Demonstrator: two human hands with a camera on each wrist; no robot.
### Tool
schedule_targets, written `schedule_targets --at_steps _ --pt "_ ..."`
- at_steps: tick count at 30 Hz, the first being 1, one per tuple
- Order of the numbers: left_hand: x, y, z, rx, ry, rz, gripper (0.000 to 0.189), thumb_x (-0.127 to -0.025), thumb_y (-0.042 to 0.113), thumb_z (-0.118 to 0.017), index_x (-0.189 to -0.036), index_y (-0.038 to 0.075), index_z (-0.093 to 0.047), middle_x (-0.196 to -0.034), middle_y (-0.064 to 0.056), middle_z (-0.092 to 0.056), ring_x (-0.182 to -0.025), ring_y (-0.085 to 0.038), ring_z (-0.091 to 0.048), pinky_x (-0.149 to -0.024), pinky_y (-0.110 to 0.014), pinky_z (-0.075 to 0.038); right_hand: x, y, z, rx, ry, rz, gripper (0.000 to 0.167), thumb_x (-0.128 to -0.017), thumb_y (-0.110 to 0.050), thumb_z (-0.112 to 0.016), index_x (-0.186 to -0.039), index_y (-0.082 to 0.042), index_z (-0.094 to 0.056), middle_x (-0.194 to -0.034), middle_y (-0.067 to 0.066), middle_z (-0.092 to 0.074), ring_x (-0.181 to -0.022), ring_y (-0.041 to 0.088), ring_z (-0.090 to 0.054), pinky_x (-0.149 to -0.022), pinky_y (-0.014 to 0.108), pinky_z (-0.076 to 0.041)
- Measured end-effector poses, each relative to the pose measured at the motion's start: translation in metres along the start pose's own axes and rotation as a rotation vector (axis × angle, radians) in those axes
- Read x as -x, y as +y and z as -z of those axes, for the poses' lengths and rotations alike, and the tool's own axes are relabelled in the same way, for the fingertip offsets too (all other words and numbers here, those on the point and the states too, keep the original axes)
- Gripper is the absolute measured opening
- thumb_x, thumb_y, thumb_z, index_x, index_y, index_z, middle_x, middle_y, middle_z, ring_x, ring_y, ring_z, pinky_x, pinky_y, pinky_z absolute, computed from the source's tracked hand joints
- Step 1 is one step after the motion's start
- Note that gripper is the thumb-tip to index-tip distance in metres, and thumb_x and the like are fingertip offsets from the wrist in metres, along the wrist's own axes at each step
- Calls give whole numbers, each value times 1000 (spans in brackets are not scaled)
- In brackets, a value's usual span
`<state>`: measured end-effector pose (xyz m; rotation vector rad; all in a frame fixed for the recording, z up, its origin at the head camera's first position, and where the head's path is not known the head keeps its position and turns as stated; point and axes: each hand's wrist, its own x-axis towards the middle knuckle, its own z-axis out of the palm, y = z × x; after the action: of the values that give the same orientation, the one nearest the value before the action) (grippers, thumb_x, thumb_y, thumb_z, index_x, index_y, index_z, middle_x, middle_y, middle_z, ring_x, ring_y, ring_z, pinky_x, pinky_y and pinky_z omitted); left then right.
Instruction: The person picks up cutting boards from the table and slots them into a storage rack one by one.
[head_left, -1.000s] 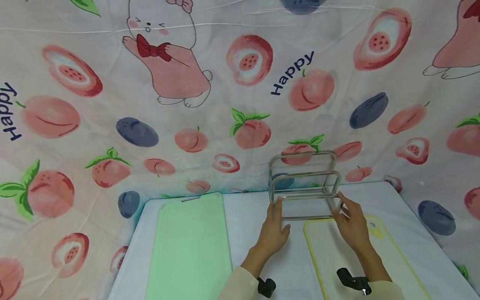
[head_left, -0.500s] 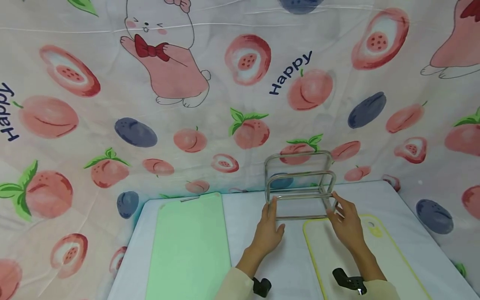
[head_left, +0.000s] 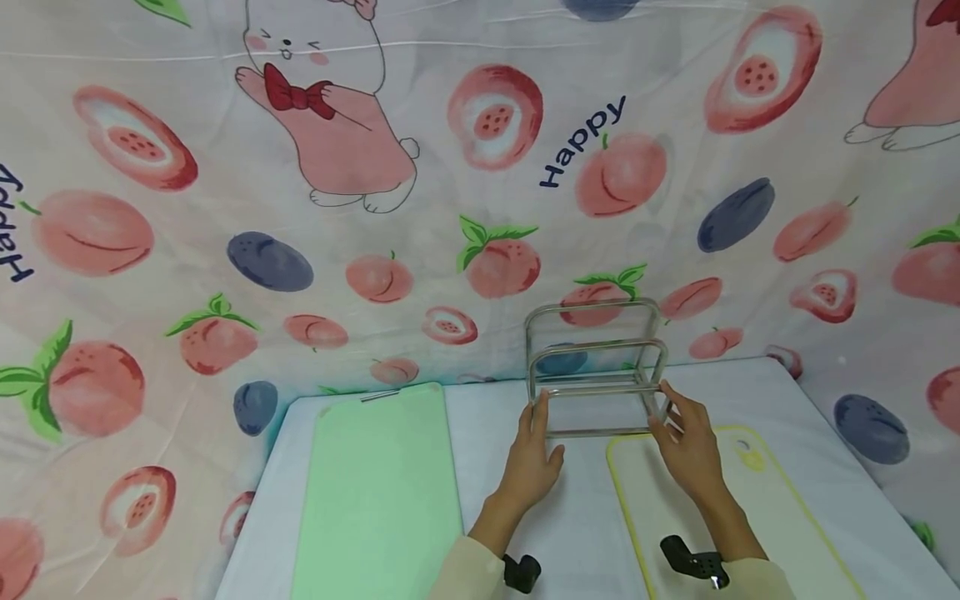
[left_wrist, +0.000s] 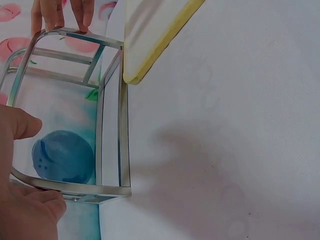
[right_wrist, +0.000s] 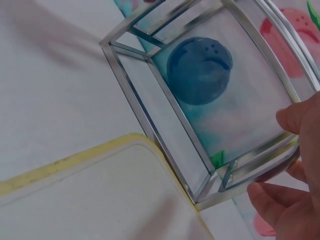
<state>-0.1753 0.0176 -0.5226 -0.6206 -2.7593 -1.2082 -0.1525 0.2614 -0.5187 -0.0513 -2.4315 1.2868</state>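
A silver metal rack (head_left: 596, 390) with several looped bars stands upright at the back of the table, near the printed cloth. My left hand (head_left: 531, 462) holds its left side, fingers along the outer side bar (left_wrist: 90, 189) and thumb spread in front. On the opposite side, my right hand (head_left: 688, 446) grips the rack, its thumb and fingers on either side of the bar in the right wrist view. Just in front of the rack's right part lies a white cutting board (head_left: 690, 508) with a yellow rim, partly covered by my right forearm.
A light green board (head_left: 382, 492) lies to the left on the white-covered table (head_left: 487, 442). Behind the table hangs a cloth (head_left: 420, 125) printed with fruit and rabbits. Each wrist wears a black camera (head_left: 693, 562).
The rack and both hands have shifted slightly left relative to the cutting boards. The hold on both sides looks the same. The head view has drifted a little.
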Motion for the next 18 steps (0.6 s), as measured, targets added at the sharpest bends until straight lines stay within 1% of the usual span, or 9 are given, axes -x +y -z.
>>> schedule_targets --at_steps 2,5,6,8,10,12,14,15,18 --pt "0 -1 1 0 3 5 85 -91 10 -64 -155 15 -8 -144 -29 -31 -96 -37 -61 -80 -47 -52 0 0 -1 -6 4 3 56 -93 -7 -62 -145 -7 -41 -129 23 -40 -113 51 -51 -88 24 -45" --pt "1 -3 3 -2 9 17 83 -92 11 -63 -155 14 -10 -144 -28 -31 -97 -36 -61 -81 -46 -52 -1 -1 -3 -17 2 13 56 -92 -7 -63 -144 -7 -42 -129 22 -40 -113 50 -51 -87 9 -40" --pt "2 -4 4 -2 12 17 82 -92 11 -63 -155 14 -10 -144 -28 -31 -96 -36 -61 -80 -46 -52 -1 -2 -4 -19 1 17 56 -92 -6 -63 -144 -7 -42 -128 23 -40 -113 50 -51 -87 10 -41" --pt "2 -5 6 -5 19 14 82 -92 11 -63 -154 13 -11 -144 -27 -32 -93 -35 -62 -79 -44 -53 0 -3 -6 -24 2 25 56 -92 -5 -63 -144 -7 -43 -128 23 -41 -113 50 -51 -87 16 -44" --pt "3 -7 8 -12 25 9 81 -92 11 -63 -154 13 -11 -144 -26 -33 -90 -32 -63 -77 -42 -53 0 -5 -7 -26 -3 27 56 -92 -4 -63 -144 -7 -42 -128 23 -41 -113 50 -50 -88 29 -46" --pt "4 -10 9 -14 36 -3 82 -91 10 -64 -154 14 -12 -144 -25 -34 -84 -29 -63 -74 -39 -54 0 -5 -9 -23 -9 28 56 -92 -4 -63 -144 -7 -42 -128 23 -40 -113 51 -50 -88 41 -45" --pt "5 -13 10 -11 50 -20 81 -91 8 -64 -154 13 -14 -143 -24 -35 -76 -25 -62 -69 -36 -54 1 -5 -11 -19 -15 27 57 -92 -4 -62 -145 -7 -41 -128 24 -40 -113 51 -50 -88 42 -46" --pt "6 -15 10 -11 57 -31 81 -91 7 -64 -154 12 -14 -142 -24 -35 -75 -24 -61 -69 -36 -54 1 -5 -12 -15 -16 26 57 -92 -4 -62 -145 -8 -41 -128 24 -40 -113 51 -50 -87 46 -45" --pt "7 -19 11 -2 67 -50 79 -91 6 -64 -153 10 -16 -141 -24 -36 -70 -21 -59 -65 -34 -53 1 -7 -15 -14 -14 27 57 -92 -3 -62 -145 -7 -41 -127 25 -40 -113 52 -50 -87 47 -45"
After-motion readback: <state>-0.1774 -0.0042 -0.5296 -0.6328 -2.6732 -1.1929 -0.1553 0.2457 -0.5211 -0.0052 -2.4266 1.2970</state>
